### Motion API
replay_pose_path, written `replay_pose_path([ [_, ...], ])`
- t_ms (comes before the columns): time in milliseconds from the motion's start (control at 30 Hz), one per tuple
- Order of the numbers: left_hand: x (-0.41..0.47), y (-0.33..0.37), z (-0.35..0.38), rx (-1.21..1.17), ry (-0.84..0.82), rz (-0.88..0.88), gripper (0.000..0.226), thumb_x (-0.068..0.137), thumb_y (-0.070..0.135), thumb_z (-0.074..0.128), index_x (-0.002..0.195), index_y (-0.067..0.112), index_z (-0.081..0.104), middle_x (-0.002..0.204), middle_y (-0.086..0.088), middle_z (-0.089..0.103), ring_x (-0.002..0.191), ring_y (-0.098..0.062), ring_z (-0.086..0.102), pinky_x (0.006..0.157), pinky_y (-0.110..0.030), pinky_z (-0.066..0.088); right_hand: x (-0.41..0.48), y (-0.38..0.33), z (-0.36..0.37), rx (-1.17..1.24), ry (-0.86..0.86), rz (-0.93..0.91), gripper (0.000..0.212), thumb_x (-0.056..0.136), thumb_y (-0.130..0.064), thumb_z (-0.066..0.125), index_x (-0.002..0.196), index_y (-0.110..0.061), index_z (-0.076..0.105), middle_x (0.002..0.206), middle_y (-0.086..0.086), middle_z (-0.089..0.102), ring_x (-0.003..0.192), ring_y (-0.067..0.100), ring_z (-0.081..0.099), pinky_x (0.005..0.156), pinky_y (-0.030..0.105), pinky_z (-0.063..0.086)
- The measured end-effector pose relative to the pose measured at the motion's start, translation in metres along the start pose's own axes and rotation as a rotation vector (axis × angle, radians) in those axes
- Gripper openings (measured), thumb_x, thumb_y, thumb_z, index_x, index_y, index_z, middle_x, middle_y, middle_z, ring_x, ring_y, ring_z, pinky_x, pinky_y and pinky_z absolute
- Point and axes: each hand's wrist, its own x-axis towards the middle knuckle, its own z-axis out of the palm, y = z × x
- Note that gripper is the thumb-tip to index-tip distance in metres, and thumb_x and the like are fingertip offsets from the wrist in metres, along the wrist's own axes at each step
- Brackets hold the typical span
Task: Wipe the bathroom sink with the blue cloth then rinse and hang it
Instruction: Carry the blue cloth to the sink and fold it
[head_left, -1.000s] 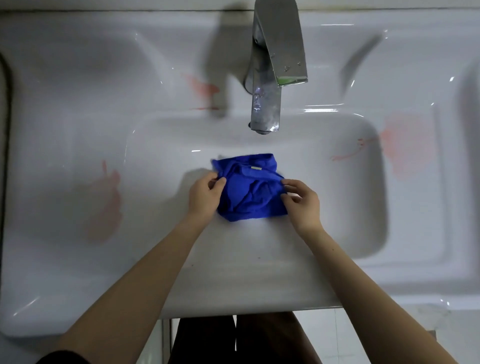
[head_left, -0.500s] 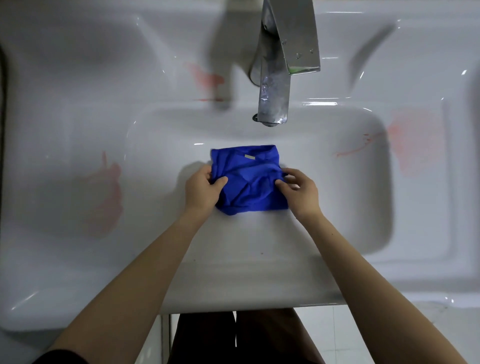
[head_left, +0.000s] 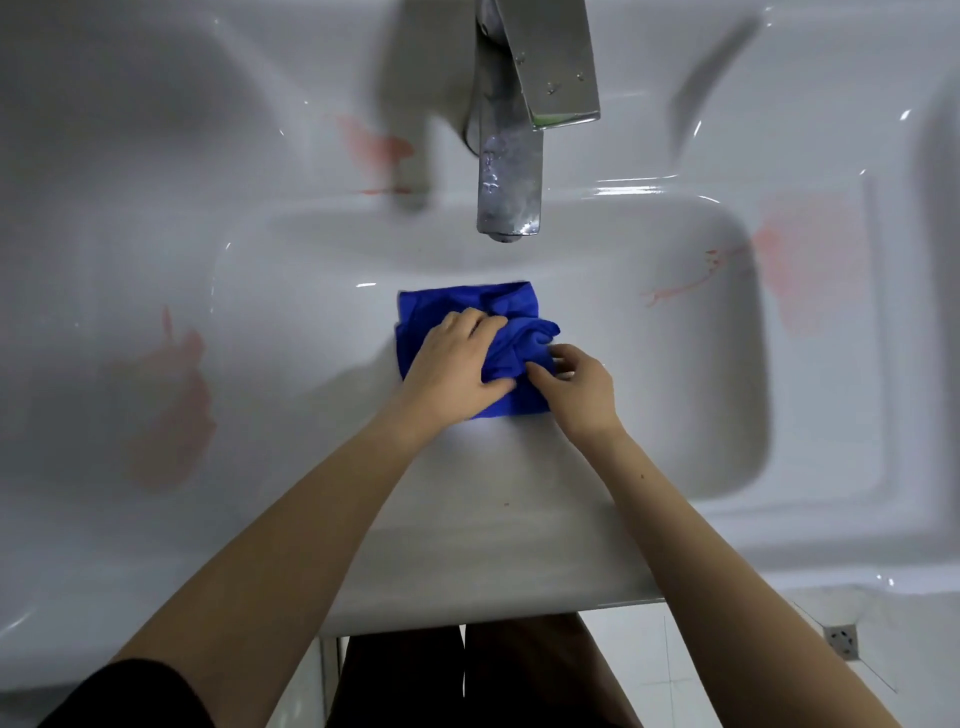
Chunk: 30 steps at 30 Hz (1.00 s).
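In the head view, the blue cloth lay bunched in the white sink basin below the chrome faucet. The left hand pressed flat on it; the right hand pinched its right edge.

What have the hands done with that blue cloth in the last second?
The left hand left the blue cloth's left edge and now lies flat on top, bunching it rightward. The right hand stayed pinching the right edge. The cloth remains in the sink basin under the dry faucet; the red smears are unwiped.
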Motion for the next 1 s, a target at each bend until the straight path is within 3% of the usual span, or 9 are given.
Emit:
replay_pose_path([
  [133,0.002,-0.009,-0.016,-0.226,0.105,-0.160,0.034,0.093,0.021,0.061,0.125,0.011,0.059,0.115,-0.006,0.063,0.107,-0.022,0.059,0.091,-0.032,0.048,-0.001,-0.003,-0.002,-0.080,0.076,-0.148,0.021,0.087,-0.013,0.063,0.106,-0.020,0.067,0.099,-0.004,0.059,0.082,0.008,0.057,0.073,0.014,0.045],
  [200,0.002,-0.016,-0.020,-0.232,0.138,-0.186,0.027,0.094,0.020,0.058,0.119,0.010,0.061,0.105,-0.007,0.063,0.100,-0.022,0.057,0.085,-0.029,0.044,-0.001,-0.008,-0.002,0.015,0.086,-0.199,0.015,0.085,-0.007,0.061,0.095,-0.019,0.062,0.094,-0.007,0.061,0.081,0.006,0.056,0.072,0.017,0.045],
  [267,0.001,-0.023,-0.018,-0.201,0.150,-0.193,0.023,0.095,0.019,0.055,0.115,0.009,0.060,0.103,-0.011,0.061,0.100,-0.026,0.053,0.085,-0.032,0.042,0.002,-0.013,0.000,0.125,0.005,-0.165,0.012,0.087,-0.008,0.059,0.097,-0.015,0.057,0.090,-0.005,0.064,0.078,0.010,0.055,0.070,0.022,0.046],
  [400,-0.003,-0.025,-0.014,-0.177,0.127,-0.218,0.021,0.099,0.018,0.049,0.116,0.007,0.055,0.103,-0.013,0.063,0.098,-0.029,0.053,0.083,-0.037,0.042,0.015,-0.023,0.006,0.091,-0.076,-0.022,0.032,0.085,-0.026,0.071,0.112,-0.014,0.059,0.100,0.003,0.070,0.089,0.017,0.065,0.073,0.025,0.052],
  [500,-0.004,-0.023,-0.025,-0.285,0.216,-0.250,0.021,0.100,0.017,0.044,0.115,0.008,0.055,0.099,-0.011,0.063,0.091,-0.024,0.055,0.077,-0.034,0.042,0.018,-0.034,0.001,0.185,-0.059,-0.122,0.015,0.085,-0.018,0.072,0.098,-0.011,0.068,0.087,0.004,0.073,0.077,0.012,0.068,0.064,0.020,0.052],
  [567,-0.002,-0.030,-0.029,-0.305,0.322,-0.247,0.019,0.099,0.018,0.045,0.111,0.010,0.057,0.100,-0.007,0.064,0.091,-0.022,0.056,0.078,-0.032,0.043,0.022,-0.038,0.001,0.238,-0.047,-0.148,0.015,0.086,-0.020,0.072,0.099,-0.013,0.067,0.087,0.007,0.073,0.076,0.015,0.068,0.065,0.024,0.054],
  [733,-0.004,-0.045,-0.025,-0.371,0.392,-0.475,0.018,0.094,0.020,0.057,0.106,0.007,0.060,0.096,-0.004,0.059,0.085,-0.022,0.058,0.080,-0.037,0.050,0.038,-0.033,0.011,0.018,0.059,-0.026,0.032,0.089,-0.032,0.066,0.114,-0.014,0.058,0.102,-0.002,0.063,0.089,0.016,0.060,0.066,0.017,0.043],
  [900,-0.025,-0.032,-0.015,-0.379,0.269,-0.493,0.033,0.085,0.032,0.070,0.106,0.009,0.059,0.096,-0.004,0.057,0.085,-0.018,0.053,0.078,-0.029,0.044,0.031,-0.027,0.011,0.070,0.075,-0.017,0.020,0.093,-0.027,0.060,0.108,-0.016,0.057,0.100,-0.002,0.062,0.084,0.012,0.058,0.064,0.017,0.043],
  [1000,-0.023,-0.028,-0.016,-0.388,0.292,-0.492,0.020,0.090,0.021,0.065,0.101,0.005,0.059,0.087,-0.002,0.054,0.080,-0.019,0.051,0.073,-0.029,0.042,0.028,-0.028,0.012,0.017,0.068,-0.058,0.019,0.094,-0.024,0.058,0.110,-0.013,0.057,0.097,-0.001,0.061,0.083,0.015,0.056,0.064,0.016,0.042],
])
